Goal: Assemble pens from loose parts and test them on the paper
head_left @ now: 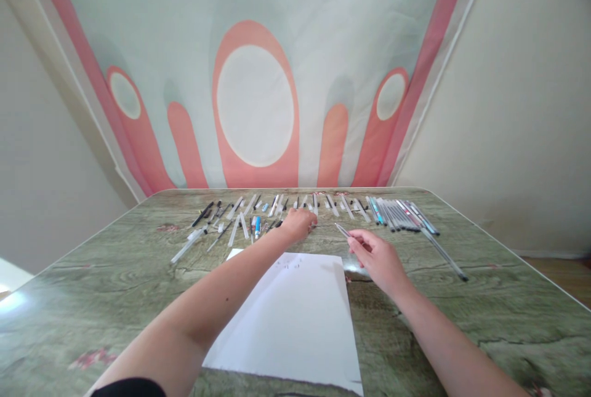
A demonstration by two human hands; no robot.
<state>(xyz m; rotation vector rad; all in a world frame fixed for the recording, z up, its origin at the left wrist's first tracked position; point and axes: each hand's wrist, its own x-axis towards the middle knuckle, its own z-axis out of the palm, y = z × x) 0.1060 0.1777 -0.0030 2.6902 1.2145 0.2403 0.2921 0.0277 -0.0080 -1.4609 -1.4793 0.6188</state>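
Note:
My right hand [372,252] pinches a thin pen [342,230], its pointed tip aimed up and to the left, over the table right of the paper. My left hand [299,224] reaches beyond the paper's far edge into the row of loose pen parts. Its fingers are curled down and together, and what they hold, if anything, is too small to make out. Just past these fingers lies a clear pen barrel [315,203]. A sheet of white paper [295,317] with small scribbles near its top lies under my left forearm.
Several pen barrels, caps and refills spread along the far side of the wood-patterned table [138,280]. A blue-and-white pen part [257,226] lies among them. At the right several pens [399,215] sit side by side, with one long pen [446,255] apart, nearer me. A printed backdrop [323,28] hangs behind.

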